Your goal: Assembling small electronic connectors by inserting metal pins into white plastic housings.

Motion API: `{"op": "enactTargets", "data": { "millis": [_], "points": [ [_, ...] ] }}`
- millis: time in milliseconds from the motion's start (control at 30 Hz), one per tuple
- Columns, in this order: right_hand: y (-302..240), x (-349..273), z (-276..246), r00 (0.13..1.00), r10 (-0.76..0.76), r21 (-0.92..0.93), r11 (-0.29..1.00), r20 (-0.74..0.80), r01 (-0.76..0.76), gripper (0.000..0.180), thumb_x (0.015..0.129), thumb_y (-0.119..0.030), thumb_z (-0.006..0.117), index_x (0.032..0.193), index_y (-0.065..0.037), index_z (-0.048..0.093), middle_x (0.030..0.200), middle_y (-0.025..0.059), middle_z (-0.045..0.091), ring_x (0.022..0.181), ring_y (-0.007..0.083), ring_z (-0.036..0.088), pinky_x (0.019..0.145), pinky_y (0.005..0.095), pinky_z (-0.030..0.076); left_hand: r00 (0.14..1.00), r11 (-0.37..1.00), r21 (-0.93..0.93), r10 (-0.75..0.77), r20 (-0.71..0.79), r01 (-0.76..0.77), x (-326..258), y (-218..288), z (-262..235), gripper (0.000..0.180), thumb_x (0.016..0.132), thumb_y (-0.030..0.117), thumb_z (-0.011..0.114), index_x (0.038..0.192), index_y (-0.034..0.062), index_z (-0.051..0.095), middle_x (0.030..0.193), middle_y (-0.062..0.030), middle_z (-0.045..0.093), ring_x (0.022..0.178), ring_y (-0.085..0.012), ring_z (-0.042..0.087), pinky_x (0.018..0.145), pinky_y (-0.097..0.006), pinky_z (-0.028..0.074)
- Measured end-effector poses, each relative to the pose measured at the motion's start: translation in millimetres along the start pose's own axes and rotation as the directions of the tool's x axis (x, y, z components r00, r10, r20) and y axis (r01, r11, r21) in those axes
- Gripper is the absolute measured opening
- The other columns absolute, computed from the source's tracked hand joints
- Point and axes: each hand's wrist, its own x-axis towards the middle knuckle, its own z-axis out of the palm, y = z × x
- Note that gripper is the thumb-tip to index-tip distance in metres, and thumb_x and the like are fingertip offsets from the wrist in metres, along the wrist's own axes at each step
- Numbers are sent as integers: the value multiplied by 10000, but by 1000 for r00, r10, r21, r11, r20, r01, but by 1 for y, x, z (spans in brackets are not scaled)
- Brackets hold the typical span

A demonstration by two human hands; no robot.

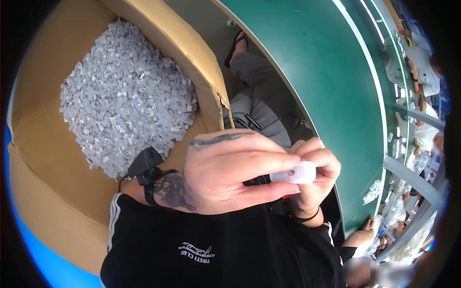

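Note:
My left hand (225, 173) and my right hand (314, 180) meet close to my chest, both closed around a small white plastic part (295, 174) with a red spot on it. The left thumb and fingers pinch its left end; the right fingers curl over its right end. A black strap sits on my left wrist (146, 173), and a thin black band on my right wrist. To my left stands a large cardboard box (43, 144) holding a heap of several small white plastic parts (127, 96).
A green worktable (326, 72) curves along my right side. Below its edge are my grey-trousered legs and a sandalled foot (237, 45). Other people work at the far right (422, 67), with small white parts (372, 192) near the table's edge.

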Motion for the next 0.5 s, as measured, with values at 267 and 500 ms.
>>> {"op": "enactTargets", "data": {
  "millis": [267,500],
  "points": [
    [4,-5,3,996,23,115,993,-91,-13,109,773,-45,728,805,15,643,789,98,602,655,176,587,596,281,471,991,992,34,-124,-56,126,4,8,7,338,621,4,843,929,-24,705,797,-107,661,640,-158,637,532,-235,479],
    [11,-7,0,997,50,222,974,-60,-36,156,802,-80,722,875,18,624,834,107,594,724,168,577,641,272,460,995,989,117,-98,26,94,2,4,8,371,618,27,846,952,-30,695,829,-91,661,667,-161,634,558,-231,480]
  ]
}}
